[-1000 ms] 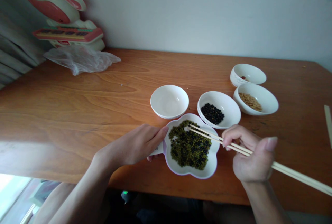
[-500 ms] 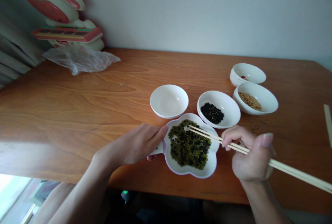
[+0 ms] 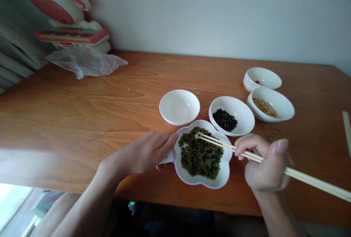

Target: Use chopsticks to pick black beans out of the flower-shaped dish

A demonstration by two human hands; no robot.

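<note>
My left hand [image 3: 153, 153] grips the handle of a white, flower-shaped dish [image 3: 225, 171] with a lilac rim. Green beans [image 3: 189, 160] mixed with black beans cover much of its floor. My right hand [image 3: 265, 164] is closed around a pair of long wooden chopsticks [image 3: 307, 177]. Their tips are close together among the beans in the upper part of the dish; whether a bean sits between them I cannot tell. Just behind the dish stand a bare white bowl [image 3: 179, 107] and a white bowl [image 3: 244, 114] holding black beans [image 3: 225, 120].
At the right are a bowl [image 3: 283, 107] of pale tan beans and, behind it, a bowl [image 3: 267, 78] with a few reddish bits. A pale strip [image 3: 346, 131] lies at the right edge. A plastic bag [image 3: 87, 63] and toy keyboard [image 3: 72, 36] occupy the back left.
Almost nothing differs. The whole view has shifted very slightly, and both hands, the dish and the chopsticks keep their places.
</note>
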